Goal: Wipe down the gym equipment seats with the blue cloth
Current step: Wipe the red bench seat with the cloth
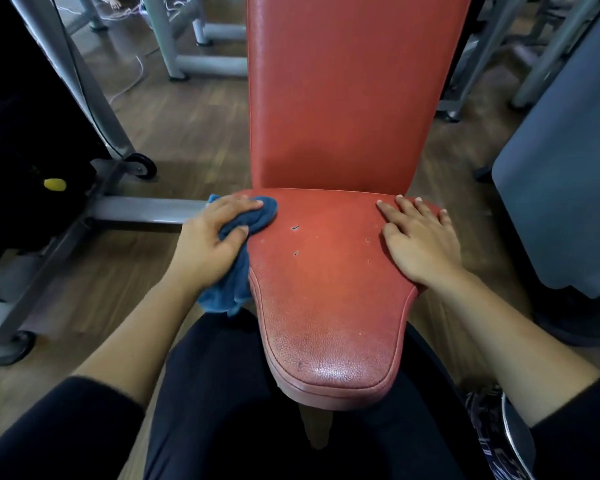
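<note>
1. Nearest us, the narrow front tip of the red seat pad (329,368) shines. We cannot tell whether that is damp or only light.
2. Farther back, our left hand (208,244) grips the blue cloth (262,216), fingers (243,204) curled over it. It presses the cloth on the seat's back left corner, and the cloth's tail hangs off the edge. Our right hand (420,240) lies flat on the right side, fingers (388,211) straight, holding nothing.
3. Beyond, the red backrest (343,98) stands clear of the cloth. We judge this seat partly wiped at most, with the middle and right left to do.
</note>
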The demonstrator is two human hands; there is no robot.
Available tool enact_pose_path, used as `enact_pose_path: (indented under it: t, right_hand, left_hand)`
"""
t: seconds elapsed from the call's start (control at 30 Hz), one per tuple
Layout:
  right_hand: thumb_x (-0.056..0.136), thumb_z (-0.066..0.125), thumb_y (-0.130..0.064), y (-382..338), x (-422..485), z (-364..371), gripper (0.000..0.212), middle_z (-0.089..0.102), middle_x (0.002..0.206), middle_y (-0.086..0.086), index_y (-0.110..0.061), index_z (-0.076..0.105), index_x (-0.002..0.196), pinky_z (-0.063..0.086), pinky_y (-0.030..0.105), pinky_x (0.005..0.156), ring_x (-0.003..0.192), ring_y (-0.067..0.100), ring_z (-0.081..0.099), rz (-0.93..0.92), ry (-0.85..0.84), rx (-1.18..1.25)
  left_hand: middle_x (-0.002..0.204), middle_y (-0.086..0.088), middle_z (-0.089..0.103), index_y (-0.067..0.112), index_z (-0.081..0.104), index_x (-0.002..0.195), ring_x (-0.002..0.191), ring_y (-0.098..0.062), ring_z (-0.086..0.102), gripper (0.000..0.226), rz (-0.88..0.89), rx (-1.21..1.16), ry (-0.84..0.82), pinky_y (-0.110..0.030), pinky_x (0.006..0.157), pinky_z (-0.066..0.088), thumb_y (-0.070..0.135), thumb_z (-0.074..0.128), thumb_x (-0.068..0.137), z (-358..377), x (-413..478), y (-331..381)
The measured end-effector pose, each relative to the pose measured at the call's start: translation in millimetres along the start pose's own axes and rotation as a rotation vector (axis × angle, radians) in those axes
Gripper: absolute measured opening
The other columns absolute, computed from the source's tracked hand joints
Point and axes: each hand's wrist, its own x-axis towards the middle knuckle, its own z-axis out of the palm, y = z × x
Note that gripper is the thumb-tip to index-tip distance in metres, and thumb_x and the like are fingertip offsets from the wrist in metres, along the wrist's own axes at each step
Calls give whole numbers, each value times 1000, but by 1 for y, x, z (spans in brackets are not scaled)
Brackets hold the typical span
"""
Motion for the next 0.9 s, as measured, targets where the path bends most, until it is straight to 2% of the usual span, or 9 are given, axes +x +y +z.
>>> enact_pose_path:
  t: [0.07,0.13,0.23,0.3,0.4,0.5,0.6,0.73,0.9]
  right_hand:
    - [98,25,-37,0,0,0,51,17,159,-5,-39,26,148,-2,45,119,148,16,8,3,5,5]
    - [97,25,-37,-1,0,0,51,18,159,-5,-40,26,148,-1,45,119,147,17,8,3,12,0]
    - [97,26,-40,-1,0,0,51,18,159,-4,-39,26,148,0,47,118,147,18,9,8,8,-24]
    - [97,27,-46,-1,0,0,52,18,159,-2,-38,25,148,2,49,118,147,20,10,1,0,-58]
    - [93,26,-60,0,1,0,61,18,159,0,-36,25,149,3,49,118,147,24,10,-22,-24,-84]
    - [87,22,-71,-2,2,-1,71,17,160,1,-36,23,150,4,48,118,147,27,10,-43,-47,-99]
    - [77,15,-86,-5,3,-3,86,14,160,-1,-40,20,150,4,47,118,147,30,10,-70,-89,-120]
    - [63,9,-88,-10,5,-3,96,15,160,-4,-45,21,148,5,45,118,146,32,11,-136,-97,-107]
    - [62,17,-89,-14,5,-4,90,19,158,-11,-51,26,143,6,44,118,147,25,12,-248,-125,-5]
  left_hand:
    - [118,11,64,30,68,111,112,-3,54,41,-175,-44,142,-12,95,36,7,54,80,11,15,10]
    - [118,13,63,31,68,111,105,-2,53,39,-352,-44,288,-17,88,38,11,52,81,21,22,22]
    - [127,6,56,27,59,125,116,-13,50,45,-476,-61,362,-28,94,39,17,55,81,32,15,31]
    - [139,-3,44,23,47,137,127,-21,40,55,-533,-82,362,-34,103,32,21,59,83,37,1,38]
    - [150,-13,22,23,26,148,136,-27,26,69,-605,-224,311,-35,113,22,26,60,88,40,-26,61]
    - [154,-10,16,28,13,150,137,-24,29,71,-646,-351,218,-24,102,24,30,55,93,39,-57,81]
    - [154,-3,17,33,9,150,132,-21,36,71,-650,-414,186,-25,97,29,34,52,94,39,-72,90]
    - [150,-9,12,34,8,149,130,-33,35,72,-751,-254,146,-42,102,34,40,53,92,38,-41,82]
    - [150,-15,13,32,13,148,131,-38,25,69,-849,-86,198,-46,97,35,35,53,93,31,10,60]
